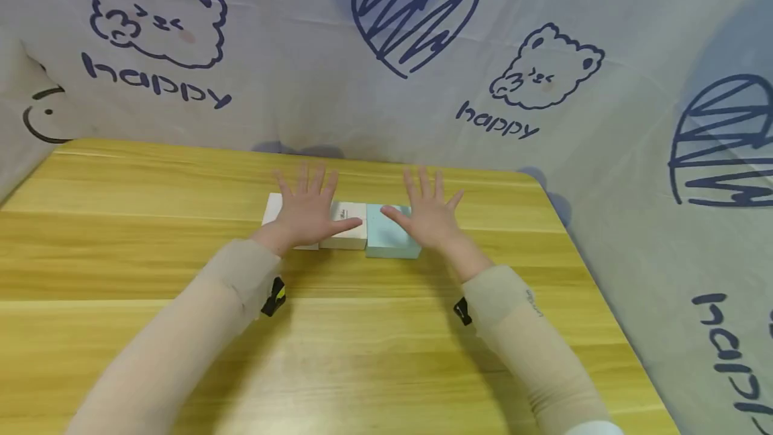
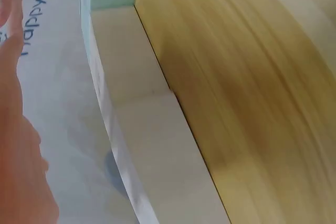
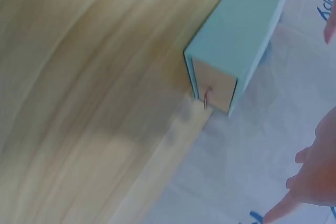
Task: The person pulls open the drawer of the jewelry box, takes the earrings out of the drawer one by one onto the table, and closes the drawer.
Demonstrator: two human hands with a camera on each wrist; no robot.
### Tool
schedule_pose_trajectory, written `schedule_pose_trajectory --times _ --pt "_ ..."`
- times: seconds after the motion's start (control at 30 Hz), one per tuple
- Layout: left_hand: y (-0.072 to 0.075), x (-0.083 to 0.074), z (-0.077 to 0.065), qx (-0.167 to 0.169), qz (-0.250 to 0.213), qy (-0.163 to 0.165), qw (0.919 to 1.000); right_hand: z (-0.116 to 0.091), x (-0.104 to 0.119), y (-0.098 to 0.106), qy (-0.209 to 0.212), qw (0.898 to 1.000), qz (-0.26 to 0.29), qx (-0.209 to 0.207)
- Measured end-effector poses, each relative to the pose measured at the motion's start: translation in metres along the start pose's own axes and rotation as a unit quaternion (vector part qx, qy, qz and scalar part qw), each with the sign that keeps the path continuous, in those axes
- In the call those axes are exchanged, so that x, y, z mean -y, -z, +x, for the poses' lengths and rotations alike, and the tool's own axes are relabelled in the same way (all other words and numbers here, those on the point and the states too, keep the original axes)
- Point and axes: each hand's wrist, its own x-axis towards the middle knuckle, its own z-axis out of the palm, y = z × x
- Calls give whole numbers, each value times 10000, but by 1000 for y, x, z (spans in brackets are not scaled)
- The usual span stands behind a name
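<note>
Three small boxes stand side by side in a row: a white box (image 1: 274,205) (image 2: 168,156) at the left, a cream box (image 1: 352,236) (image 2: 128,56) with dark lettering in the middle, and a light blue box (image 1: 391,242) (image 3: 236,30) at the right. My left hand (image 1: 304,217) spreads its fingers over the white and cream boxes, hiding part of both. Over the blue box's right side, my right hand (image 1: 431,220) also has its fingers spread. Neither hand grips anything. The right wrist view shows a small cord loop (image 3: 206,97) on the blue box's end.
The boxes are on a wood-grain table (image 1: 362,348), toward its far edge. Behind it hangs a pale cloth (image 1: 290,32) printed with bears, hearts and lettering. A dark strapped device (image 1: 274,297) shows under the left wrist, another (image 1: 462,311) under the right.
</note>
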Motion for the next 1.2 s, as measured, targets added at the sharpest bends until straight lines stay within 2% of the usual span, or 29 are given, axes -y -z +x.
schedule_pose_trajectory --times 0.27,0.53,0.73,1.1,1.2 --pt "-1 -37 23 565 158 -576 9966 -3 -15 14 -128 9997 -72 -214" --pt "-8 -63 36 967 82 -821 9919 -8 -25 12 -270 9993 45 -237" --pt "-15 -72 43 1239 131 -725 9896 -11 -34 10 -445 9988 122 -192" --pt "-14 -79 48 1404 337 -861 9858 -15 -46 4 -516 9982 284 -67" --pt "-13 -76 46 1394 384 -924 9852 -13 -46 2 -474 9985 266 -72"
